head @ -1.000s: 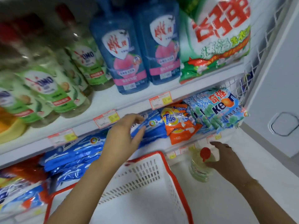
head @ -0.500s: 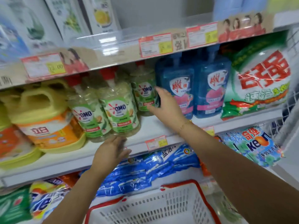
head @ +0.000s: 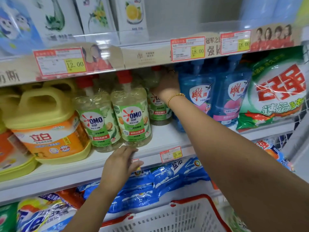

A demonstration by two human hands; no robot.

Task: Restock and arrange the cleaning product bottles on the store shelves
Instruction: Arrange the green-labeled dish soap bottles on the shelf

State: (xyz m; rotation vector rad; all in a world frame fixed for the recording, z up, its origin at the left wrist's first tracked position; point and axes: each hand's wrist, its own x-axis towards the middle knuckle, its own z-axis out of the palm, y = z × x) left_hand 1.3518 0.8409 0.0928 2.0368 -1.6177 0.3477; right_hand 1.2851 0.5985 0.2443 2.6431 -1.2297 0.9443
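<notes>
Rear OMO bottle (head: pixel 159 113): on the shelf (head: pixel 167 136), under our right fingers (head: pixel 168 73), which curl over its shoulder.
Tipping risk: we grip it high, so a push could rock it into the blue bottles (head: pixel 199 97) just right of those fingers.
Left fingers (head: pixel 128 150): flat on the shelf lip, holding nothing.
Knock risk: the front OMO bottles (head: pixel 132 118) stand just above them, so a nudge could topple them.

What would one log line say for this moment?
right hand: grips back green bottle | left hand: rests on shelf edge

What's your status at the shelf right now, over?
Right hand grips rear OMO bottle. Left hand rests on shelf edge. Blue bottles close alongside.
</notes>
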